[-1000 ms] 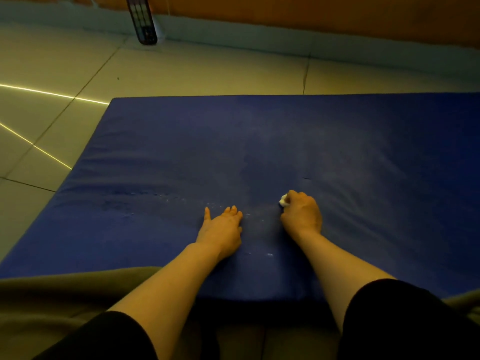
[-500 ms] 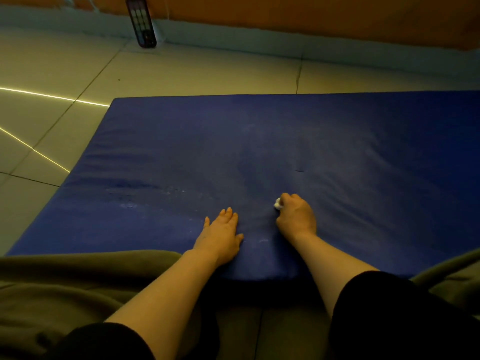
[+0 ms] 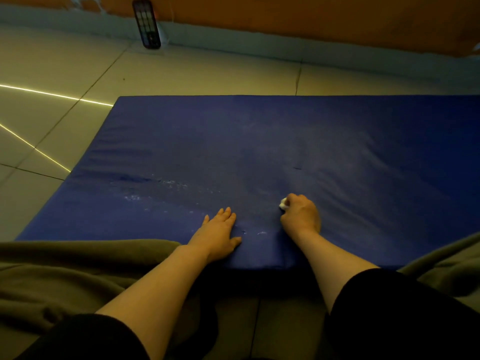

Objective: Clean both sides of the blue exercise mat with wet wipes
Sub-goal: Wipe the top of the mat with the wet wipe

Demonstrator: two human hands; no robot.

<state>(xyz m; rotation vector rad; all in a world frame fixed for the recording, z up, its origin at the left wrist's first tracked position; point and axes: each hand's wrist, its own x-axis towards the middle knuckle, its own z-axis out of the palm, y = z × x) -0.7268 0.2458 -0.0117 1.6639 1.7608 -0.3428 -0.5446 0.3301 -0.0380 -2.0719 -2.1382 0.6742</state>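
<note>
Smooth vinyl-like blue mat, glossy floor tiles

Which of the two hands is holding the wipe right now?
The right hand, curled round the white wet wipe on the blue mat. The left hand lies flat, holding nothing.

Thick blue padded vinyl exercise mat flat on tiled floor, pale wet streaks near left, small crumpled white wet wipe pressed onto its near middle

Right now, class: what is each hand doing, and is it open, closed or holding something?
Left hand: open, resting flat on the blue exercise mat.
Right hand: closed around a wadded white wet wipe, pressing it on the mat.
</note>
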